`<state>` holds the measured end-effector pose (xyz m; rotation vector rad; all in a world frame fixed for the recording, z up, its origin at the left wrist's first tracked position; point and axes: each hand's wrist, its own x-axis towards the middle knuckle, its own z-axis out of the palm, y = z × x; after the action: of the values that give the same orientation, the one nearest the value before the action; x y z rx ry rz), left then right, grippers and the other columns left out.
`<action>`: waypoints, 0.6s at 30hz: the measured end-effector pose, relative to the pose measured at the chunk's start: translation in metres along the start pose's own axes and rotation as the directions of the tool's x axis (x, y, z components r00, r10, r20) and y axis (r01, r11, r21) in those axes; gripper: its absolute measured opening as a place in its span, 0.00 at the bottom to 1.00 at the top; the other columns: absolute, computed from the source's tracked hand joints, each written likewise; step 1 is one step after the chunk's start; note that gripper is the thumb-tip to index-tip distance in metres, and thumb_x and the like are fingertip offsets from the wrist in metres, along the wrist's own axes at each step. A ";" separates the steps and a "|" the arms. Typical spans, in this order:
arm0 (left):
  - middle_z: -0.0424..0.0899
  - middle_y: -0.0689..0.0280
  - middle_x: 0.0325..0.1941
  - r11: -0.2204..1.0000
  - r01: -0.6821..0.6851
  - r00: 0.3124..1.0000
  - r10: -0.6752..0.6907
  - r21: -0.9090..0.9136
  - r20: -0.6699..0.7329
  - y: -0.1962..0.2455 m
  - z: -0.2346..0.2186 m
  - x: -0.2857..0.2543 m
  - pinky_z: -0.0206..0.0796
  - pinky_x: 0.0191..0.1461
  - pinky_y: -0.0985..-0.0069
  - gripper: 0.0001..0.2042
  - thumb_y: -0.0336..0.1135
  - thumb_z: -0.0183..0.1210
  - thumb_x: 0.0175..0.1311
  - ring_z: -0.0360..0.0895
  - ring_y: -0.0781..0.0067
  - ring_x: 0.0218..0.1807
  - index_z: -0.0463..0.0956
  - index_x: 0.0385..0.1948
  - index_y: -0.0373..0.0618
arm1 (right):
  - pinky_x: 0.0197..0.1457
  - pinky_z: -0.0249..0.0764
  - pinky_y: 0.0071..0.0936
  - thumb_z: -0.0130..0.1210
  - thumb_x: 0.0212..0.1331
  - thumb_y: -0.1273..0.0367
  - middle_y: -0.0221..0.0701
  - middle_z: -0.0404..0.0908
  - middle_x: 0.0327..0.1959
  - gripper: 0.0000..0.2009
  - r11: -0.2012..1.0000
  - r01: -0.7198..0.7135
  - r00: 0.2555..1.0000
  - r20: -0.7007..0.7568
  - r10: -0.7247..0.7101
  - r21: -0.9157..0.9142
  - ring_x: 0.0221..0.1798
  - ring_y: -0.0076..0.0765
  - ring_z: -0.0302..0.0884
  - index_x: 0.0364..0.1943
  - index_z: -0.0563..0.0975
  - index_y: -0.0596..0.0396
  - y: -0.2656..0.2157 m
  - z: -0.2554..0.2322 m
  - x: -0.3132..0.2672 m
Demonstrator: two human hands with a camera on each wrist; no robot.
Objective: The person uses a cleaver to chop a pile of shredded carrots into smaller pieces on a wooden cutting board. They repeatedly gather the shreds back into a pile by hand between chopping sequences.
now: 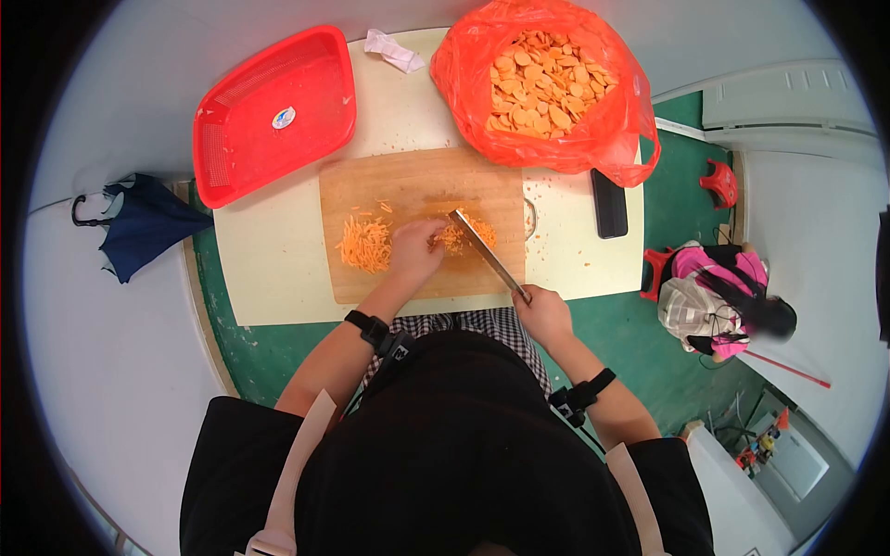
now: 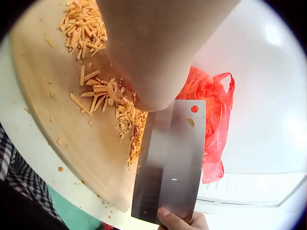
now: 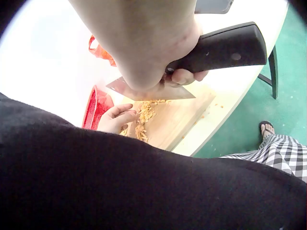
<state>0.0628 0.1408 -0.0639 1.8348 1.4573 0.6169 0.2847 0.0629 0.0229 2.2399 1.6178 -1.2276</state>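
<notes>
My right hand grips the black handle of a cleaver, whose broad blade slants over the right part of the wooden cutting board. Fine chopped carrot bits lie along the blade's edge. Close to the blade, my left hand is over the carrot pieces, its fingers loosely bent in the right wrist view; my wrist hides them in the left wrist view. A heap of carrot strips lies on the board left of that hand, with a few thicker strips between heap and chopped bits.
Behind the board stand an empty red plastic basket and a red bag full of carrot slices. A crumpled paper and a black phone lie on the table. Another person sits at the right.
</notes>
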 end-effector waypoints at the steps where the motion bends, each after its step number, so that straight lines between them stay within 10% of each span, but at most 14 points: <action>1: 0.79 0.63 0.30 0.994 0.029 0.998 -0.035 -0.103 -0.060 0.000 -0.002 -0.001 0.67 0.40 0.68 0.10 0.27 0.58 0.47 0.77 0.63 0.33 0.77 0.35 0.45 | 0.38 0.75 0.40 0.49 0.56 0.59 0.42 0.80 0.27 0.14 1.000 0.016 1.000 -0.007 -0.016 -0.001 0.32 0.49 0.78 0.36 0.80 0.51 0.000 0.002 0.001; 14: 0.76 0.57 0.20 0.936 0.313 0.934 -0.334 -0.162 -0.125 0.010 -0.037 0.014 0.64 0.30 0.73 0.18 0.45 0.53 0.61 0.73 0.68 0.24 0.76 0.23 0.37 | 0.36 0.74 0.42 0.47 0.56 0.62 0.42 0.79 0.24 0.11 0.987 0.112 0.994 0.002 -0.113 -0.114 0.29 0.48 0.78 0.29 0.78 0.53 -0.017 0.020 0.017; 18: 0.73 0.61 0.14 0.857 0.505 0.863 -0.496 -0.101 0.097 0.013 -0.043 0.036 0.62 0.25 0.74 0.19 0.47 0.59 0.51 0.70 0.72 0.19 0.74 0.16 0.36 | 0.35 0.75 0.41 0.47 0.54 0.64 0.42 0.79 0.24 0.10 0.973 0.134 0.991 0.023 -0.132 -0.189 0.30 0.47 0.78 0.29 0.77 0.55 -0.016 0.026 0.024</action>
<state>0.0488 0.1839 -0.0288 1.2850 1.7203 0.3663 0.2601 0.0737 -0.0051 2.0362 1.8231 -1.0594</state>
